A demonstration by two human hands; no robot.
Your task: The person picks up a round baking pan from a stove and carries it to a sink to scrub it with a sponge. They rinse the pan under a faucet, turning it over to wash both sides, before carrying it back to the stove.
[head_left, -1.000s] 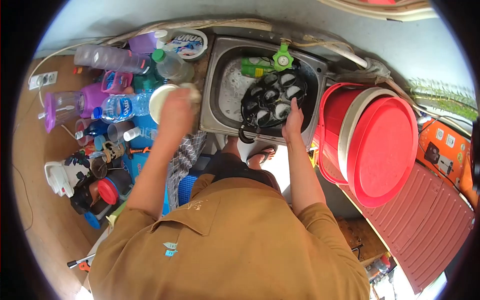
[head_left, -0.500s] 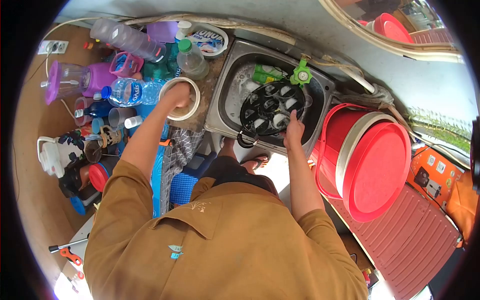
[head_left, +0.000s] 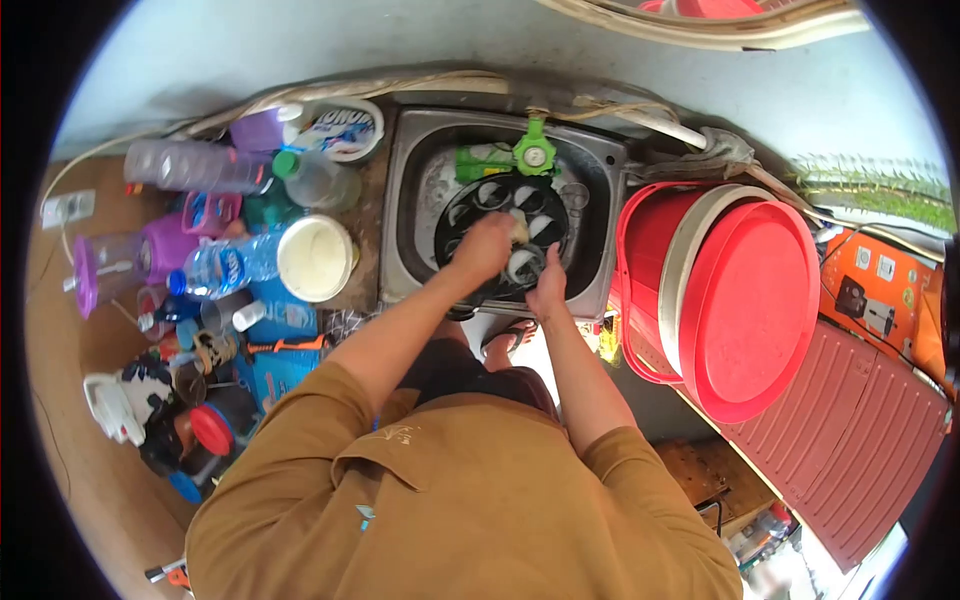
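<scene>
A round black pan (head_left: pixel 511 197) with several round hollows lies tilted in the metal sink (head_left: pixel 393 225). My right hand (head_left: pixel 547 289) grips its near right edge, thumb on top. My left hand (head_left: pixel 484 248) is over the pan, fingers closed on a pale sponge (head_left: pixel 519 227) that touches the hollows; the fingertips are partly hidden. A green-handled tap (head_left: pixel 535 151) stands at the sink's back edge, just beyond the pan. A green packet (head_left: pixel 482 162) lies in the sink behind the pan.
A white tub (head_left: pixel 316 258) stands left of the sink, among bottles such as the green-capped one (head_left: pixel 325 183) and a blue-capped water bottle (head_left: pixel 222 274). Close on the right is a large red bucket (head_left: pixel 745 310). A pipe (head_left: pixel 655 128) runs along the wall.
My left hand has come out of the white tub and moved right to the pan, with the sponge now showing. My right hand still holds the pan's edge. The view has shifted.
</scene>
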